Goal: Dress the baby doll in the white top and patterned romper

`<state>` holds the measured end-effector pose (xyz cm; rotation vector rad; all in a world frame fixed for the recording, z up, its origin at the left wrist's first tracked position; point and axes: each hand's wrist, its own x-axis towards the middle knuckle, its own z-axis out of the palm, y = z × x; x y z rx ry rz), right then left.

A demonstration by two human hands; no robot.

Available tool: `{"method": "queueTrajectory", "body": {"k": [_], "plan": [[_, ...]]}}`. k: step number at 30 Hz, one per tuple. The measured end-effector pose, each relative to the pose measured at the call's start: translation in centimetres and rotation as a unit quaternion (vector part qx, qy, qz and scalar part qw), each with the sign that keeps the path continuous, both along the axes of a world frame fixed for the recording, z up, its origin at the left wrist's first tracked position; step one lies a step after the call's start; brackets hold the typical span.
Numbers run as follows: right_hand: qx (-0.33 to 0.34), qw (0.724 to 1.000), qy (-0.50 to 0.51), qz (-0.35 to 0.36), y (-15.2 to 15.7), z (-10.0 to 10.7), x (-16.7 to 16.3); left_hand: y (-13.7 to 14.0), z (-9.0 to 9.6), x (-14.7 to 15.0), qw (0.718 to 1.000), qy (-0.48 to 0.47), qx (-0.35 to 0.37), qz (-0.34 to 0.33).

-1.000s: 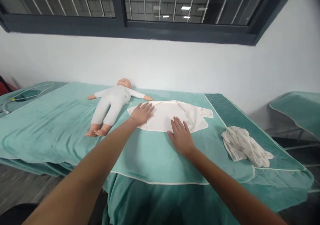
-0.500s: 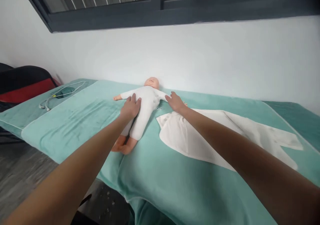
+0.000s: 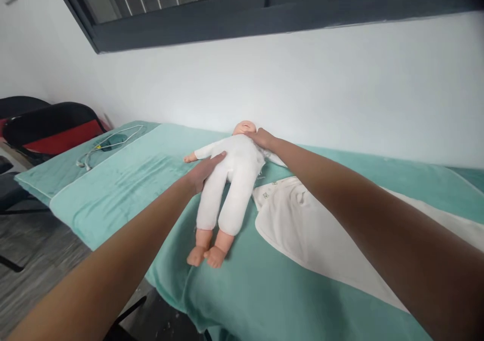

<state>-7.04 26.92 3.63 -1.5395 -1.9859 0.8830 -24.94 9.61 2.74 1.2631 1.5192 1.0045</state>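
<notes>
Though near the wall (image 3: 340, 89), doll (image 3: 242, 154) between hands (image 3: 204, 173) (image 3: 263, 138).

No lettering can be read (the print (image 3: 265, 195) on the white garment (image 3: 302, 235) is unclear).

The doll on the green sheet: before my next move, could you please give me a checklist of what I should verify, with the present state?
1. Doll lies on its back: ok.
2. Left hand at the doll's side: ok, near the hip.
3. Right hand by the doll's neck: ok.
4. Right fingers placed under the head or shoulder: cannot tell, hidden.
5. White garment beside the doll, smooth: not ok, wrinkled.
6. Whole garment visible: not ok, right forearm covers part.
</notes>
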Motion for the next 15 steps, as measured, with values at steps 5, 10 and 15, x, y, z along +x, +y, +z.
{"method": "queueTrajectory", "body": {"k": [5, 10, 15], "plan": [[0.016, 0.999, 0.027, -0.026, -4.0, 5.1, 7.8, -2.9, 3.7, 7.7, 0.995, -0.049, 0.053, -0.064], [0.063, 0.996, 0.032, -0.046, -9.9, 8.3, 19.6, -6.1, 3.5, 18.9, 0.982, -0.021, 0.174, -0.076], [0.093, 0.993, -0.013, -0.066, -14.6, 6.5, 29.3, -9.0, 0.7, 27.8, 0.983, -0.046, 0.138, -0.110]]}}
